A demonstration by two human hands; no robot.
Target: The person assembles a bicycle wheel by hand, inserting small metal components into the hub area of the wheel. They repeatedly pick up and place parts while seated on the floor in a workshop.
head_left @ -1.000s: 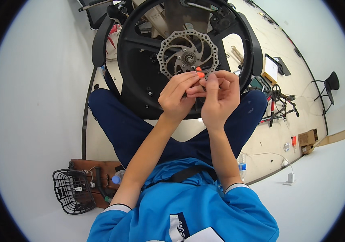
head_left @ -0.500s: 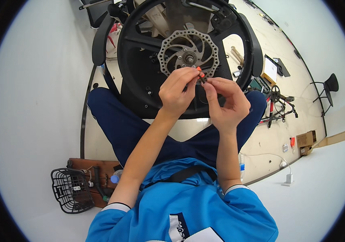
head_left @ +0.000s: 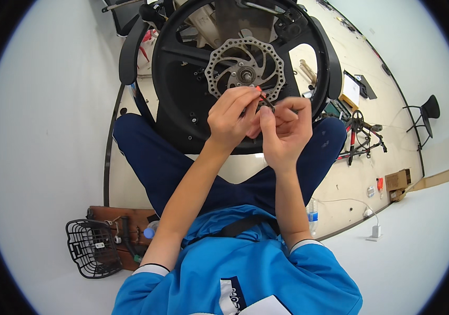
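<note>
Since a second ago the right hand [head_left: 286,134] has dropped a little and its fingers have loosened, while the left hand [head_left: 233,119] has kept its place. The left fingers [head_left: 241,100] are pinched shut on a small tool with an orange tip [head_left: 259,89]; the right fingers are half curled and touch its dark end [head_left: 268,103]. Just above the fingertips sits the metal brake disc [head_left: 245,74], bolted to the black wheel [head_left: 193,113] that rests on the person's lap
</note>
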